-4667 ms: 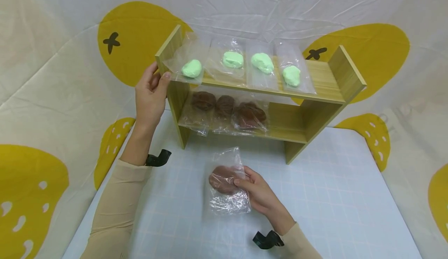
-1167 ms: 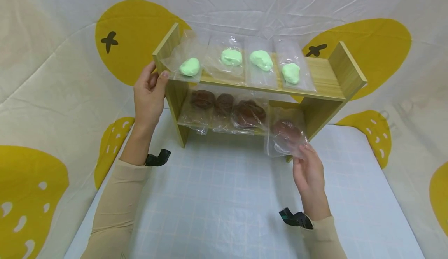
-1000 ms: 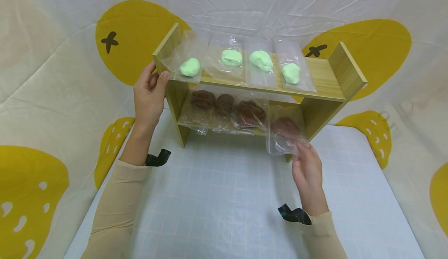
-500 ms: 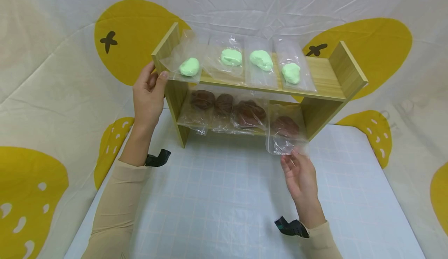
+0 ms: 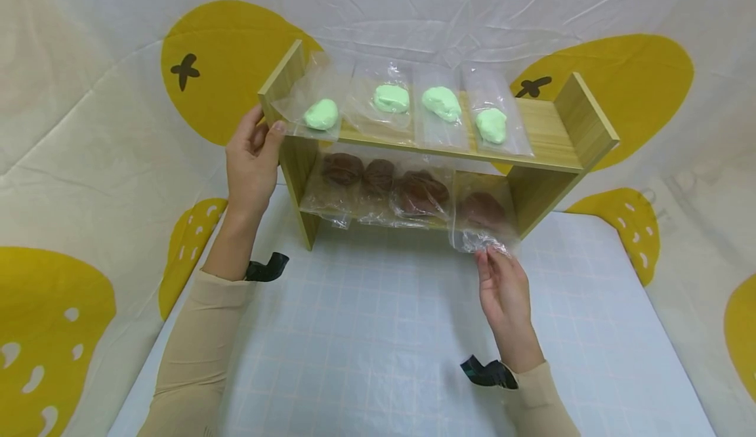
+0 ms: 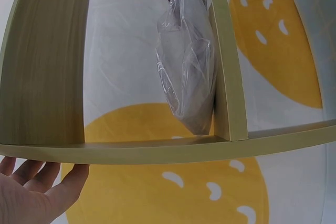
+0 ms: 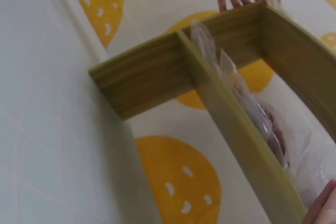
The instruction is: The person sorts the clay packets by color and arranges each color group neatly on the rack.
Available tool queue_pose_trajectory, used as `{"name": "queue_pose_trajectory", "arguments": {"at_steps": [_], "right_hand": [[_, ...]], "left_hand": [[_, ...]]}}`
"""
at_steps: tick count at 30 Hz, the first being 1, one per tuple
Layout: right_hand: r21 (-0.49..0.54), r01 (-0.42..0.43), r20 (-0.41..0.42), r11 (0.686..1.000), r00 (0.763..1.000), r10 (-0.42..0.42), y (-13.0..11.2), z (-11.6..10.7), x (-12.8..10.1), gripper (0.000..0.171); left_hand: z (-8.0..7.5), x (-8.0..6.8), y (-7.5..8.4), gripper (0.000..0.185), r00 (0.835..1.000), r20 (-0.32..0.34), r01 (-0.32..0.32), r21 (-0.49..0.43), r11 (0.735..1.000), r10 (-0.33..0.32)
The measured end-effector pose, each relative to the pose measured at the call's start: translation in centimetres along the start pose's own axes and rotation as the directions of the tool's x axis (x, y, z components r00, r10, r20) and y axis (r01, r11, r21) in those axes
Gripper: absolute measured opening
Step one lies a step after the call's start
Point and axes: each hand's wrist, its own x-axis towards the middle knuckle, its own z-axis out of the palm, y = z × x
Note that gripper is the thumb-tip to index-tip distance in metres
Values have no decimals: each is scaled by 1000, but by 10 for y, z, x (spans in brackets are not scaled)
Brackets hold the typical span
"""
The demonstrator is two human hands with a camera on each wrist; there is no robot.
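Observation:
My left hand [image 5: 251, 165] grips the left side panel of a small wooden shelf [image 5: 555, 125], thumb at the front edge and fingers behind it. In the left wrist view, the fingers [image 6: 65, 187] lie along the panel's outer face. My right hand [image 5: 504, 292] pinches the near edge of a clear plastic bag [image 5: 466, 239] at the right end of the lower board. Inside that bag is a flat reddish-brown lump [image 5: 483, 209]. Only part of the right hand [image 7: 324, 208] shows in the right wrist view, at the lower right corner.
Several bagged pale green lumps [image 5: 441, 104] lie along the top board. Left of the right hand's bag are bagged brown lumps [image 5: 420, 191] on the lower board. The shelf stands on a pale checked tablecloth [image 5: 360, 332], before a white cloth with yellow shapes [image 5: 230, 63].
My right hand has carried the bag from the table onto the lower board's right end, then shifted left along its near edge. The bag now sits slightly farther in. My left hand stays put.

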Motion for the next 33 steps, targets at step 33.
{"name": "queue_pose_trajectory", "arguments": {"at_steps": [33], "right_hand": [[260, -40, -97, 965, 993, 67, 1, 13, 24, 26]], "left_hand": [[0, 0, 2, 42, 1000, -11, 9, 51, 999, -8]]}}
